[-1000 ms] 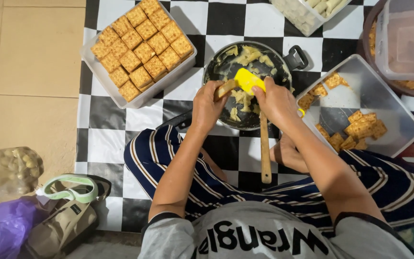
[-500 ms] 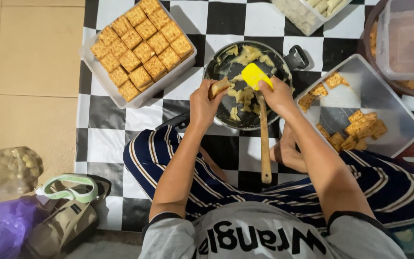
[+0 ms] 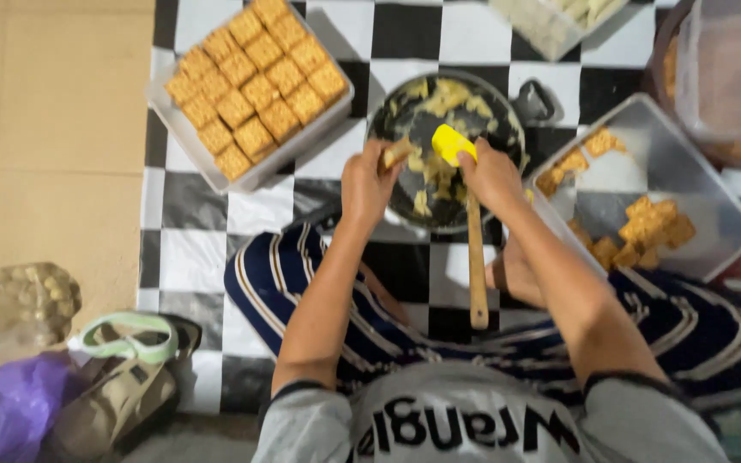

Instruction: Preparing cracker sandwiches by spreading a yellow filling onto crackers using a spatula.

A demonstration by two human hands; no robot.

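Over the dark pan (image 3: 448, 150), the left hand (image 3: 369, 184) pinched a small cracker (image 3: 396, 153) while the right hand (image 3: 492, 176) gripped the yellow spatula (image 3: 453, 142); spreading well probably meant keeping that cracker level, strokes light.

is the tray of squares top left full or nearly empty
Full: the white tray holds golden squares packed in close rows edge to edge.

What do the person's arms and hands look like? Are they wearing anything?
Both arms are bare from the elbows down. The left hand and right hand have no gloves, and no rings or watch show. Short grey sleeves with dark edging cover the upper arms.
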